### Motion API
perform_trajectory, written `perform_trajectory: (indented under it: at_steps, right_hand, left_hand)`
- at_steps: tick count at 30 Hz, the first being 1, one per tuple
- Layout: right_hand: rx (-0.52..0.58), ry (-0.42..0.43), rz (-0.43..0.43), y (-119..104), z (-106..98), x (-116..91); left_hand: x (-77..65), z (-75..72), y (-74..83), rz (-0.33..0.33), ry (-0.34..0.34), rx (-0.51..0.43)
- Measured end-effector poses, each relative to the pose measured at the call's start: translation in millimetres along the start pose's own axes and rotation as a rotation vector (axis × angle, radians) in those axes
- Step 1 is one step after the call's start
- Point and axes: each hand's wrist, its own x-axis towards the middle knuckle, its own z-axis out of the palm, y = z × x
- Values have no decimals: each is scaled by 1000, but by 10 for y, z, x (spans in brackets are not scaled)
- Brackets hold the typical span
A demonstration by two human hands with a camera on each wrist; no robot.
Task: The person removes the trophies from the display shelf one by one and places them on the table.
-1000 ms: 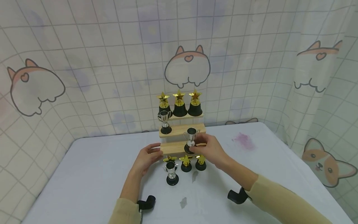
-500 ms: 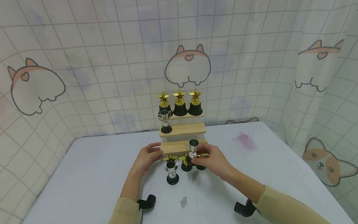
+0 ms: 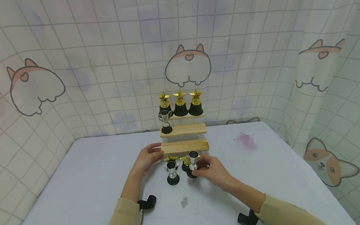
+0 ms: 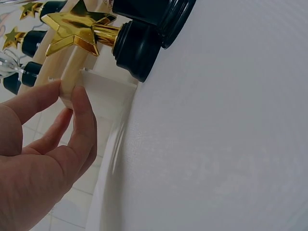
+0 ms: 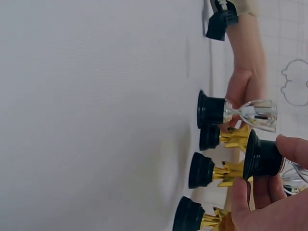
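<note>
My left hand pinches the left end of the lowest wooden shelf board between thumb and fingers; the left wrist view shows this grip on the board. In my right hand is a small silver trophy cup, held upright by its black base, which is raised off the table. A second silver trophy cup stands on the table to its left. Behind the cups, below the lowest board, stand gold star trophies, partly hidden in the head view by the cups and my right hand.
Three gold star trophies line the top board of the shelf. One silver cup occupies the left end of the middle board. A white cloth covers the table, with a patterned curtain behind it.
My right hand has brought the silver trophy cup down from in front of the lowest board to low over the table, before the gold stars. My left hand has stayed on the board.
</note>
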Motion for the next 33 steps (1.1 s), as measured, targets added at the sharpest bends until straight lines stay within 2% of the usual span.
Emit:
perform_trajectory:
  at_steps: [18, 27, 33]
  right_hand:
    - [-69, -20, 58, 260, 81, 26]
    - [-161, -26, 56, 316, 130, 6]
    - [-257, -19, 17, 319, 167, 43]
  left_hand:
    - [1, 7, 19, -3, 0, -21]
    - [12, 23, -14, -11, -6, -27]
    - [11, -7, 6, -19, 0, -11]
